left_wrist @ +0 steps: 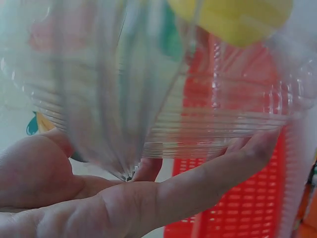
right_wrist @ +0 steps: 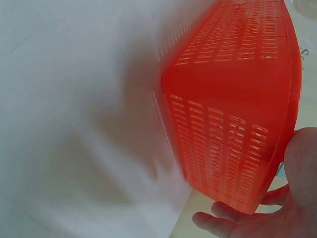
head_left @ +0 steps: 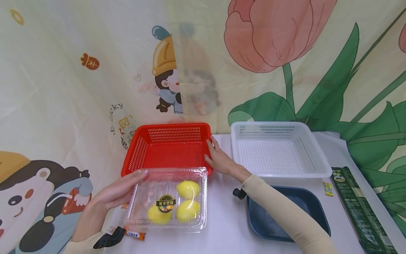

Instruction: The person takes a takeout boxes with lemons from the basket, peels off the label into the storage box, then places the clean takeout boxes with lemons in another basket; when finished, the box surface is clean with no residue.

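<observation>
My left hand (head_left: 115, 192) holds a clear plastic clamshell box (head_left: 158, 197) by its left side, in front of the red basket. Inside the box lie three yellow fruits like lemons (head_left: 188, 211), and a round dark label (head_left: 165, 203) sits on its lid. From the left wrist view, the fingers (left_wrist: 213, 186) reach under the ribbed plastic. My right hand (head_left: 222, 158) is at the right end of the red plastic basket (head_left: 166, 128). In the right wrist view its thumb (right_wrist: 302, 163) lies at the rim, other fingers beyond the wall. No contents show in the basket.
A white basket (head_left: 312, 151) stands to the right, with a dark blue tray (head_left: 260, 222) before it, partly behind my right sleeve. Farther right lie a green package (head_left: 358, 208) and a small yellow packet (head_left: 328, 189). An orange wrapper (head_left: 136, 234) lies below my left hand.
</observation>
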`<state>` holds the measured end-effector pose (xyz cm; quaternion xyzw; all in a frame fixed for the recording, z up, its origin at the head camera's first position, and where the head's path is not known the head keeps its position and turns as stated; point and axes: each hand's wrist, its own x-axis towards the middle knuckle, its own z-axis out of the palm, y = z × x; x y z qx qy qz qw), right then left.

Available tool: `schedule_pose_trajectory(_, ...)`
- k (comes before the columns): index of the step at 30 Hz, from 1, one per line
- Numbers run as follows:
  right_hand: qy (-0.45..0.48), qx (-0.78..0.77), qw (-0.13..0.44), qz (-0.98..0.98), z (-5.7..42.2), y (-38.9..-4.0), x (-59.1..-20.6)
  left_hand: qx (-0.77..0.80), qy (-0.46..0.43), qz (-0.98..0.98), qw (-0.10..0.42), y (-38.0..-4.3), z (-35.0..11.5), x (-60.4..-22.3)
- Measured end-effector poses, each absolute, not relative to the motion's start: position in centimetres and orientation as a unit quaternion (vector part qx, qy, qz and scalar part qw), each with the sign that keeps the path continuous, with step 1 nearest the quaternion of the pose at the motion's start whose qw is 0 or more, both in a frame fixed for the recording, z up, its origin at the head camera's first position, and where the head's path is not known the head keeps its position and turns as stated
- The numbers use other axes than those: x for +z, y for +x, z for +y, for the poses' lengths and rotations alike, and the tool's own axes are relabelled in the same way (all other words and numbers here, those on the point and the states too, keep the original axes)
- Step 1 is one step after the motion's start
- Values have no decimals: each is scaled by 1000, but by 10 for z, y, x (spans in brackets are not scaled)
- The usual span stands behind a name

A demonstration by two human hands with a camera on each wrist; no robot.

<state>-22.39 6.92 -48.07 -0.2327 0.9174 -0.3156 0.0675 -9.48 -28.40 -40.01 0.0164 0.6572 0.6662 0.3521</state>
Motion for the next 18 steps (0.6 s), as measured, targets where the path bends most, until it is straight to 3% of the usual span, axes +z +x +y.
schedule_pose_trajectory(12,-234,-307,66,920,70,-226,-482,659,-55,671,335,-65,-260,-436)
schedule_pose_trajectory(18,-238,-312,65,917,69,-224,-481,681,-35,642,350,-59,-254,-456)
